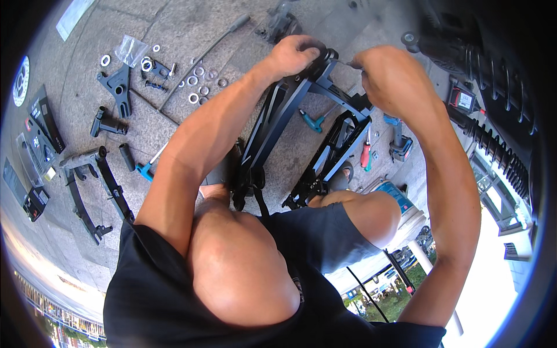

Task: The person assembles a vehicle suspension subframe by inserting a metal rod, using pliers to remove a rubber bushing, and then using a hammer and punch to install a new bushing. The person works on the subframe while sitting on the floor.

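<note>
A black two-armed metal frame, looking like a motorcycle swingarm (282, 119), stands between my legs. Its crosspiece is at the far end and its arms run toward me. My left hand (295, 56) is closed round the far left corner, thumb along the top. Beyond the far right of the crosspiece, my right hand (387, 75) is closed, its fingertips pinched close to the frame. Whatever it pinches is mostly hidden; only a small dark tip shows by the fingers. A teal T-handle tool (313, 122) lies on the ground between the arms.
Washers and rings (203, 90), a black triangular bracket (120, 87) and a long bar (203, 55) lie on the paving at left. Nearer is another black forked frame (87, 159). To the right are a red-handled screwdriver (365, 155), a cordless tool (400, 142) and a coil spring (493, 148).
</note>
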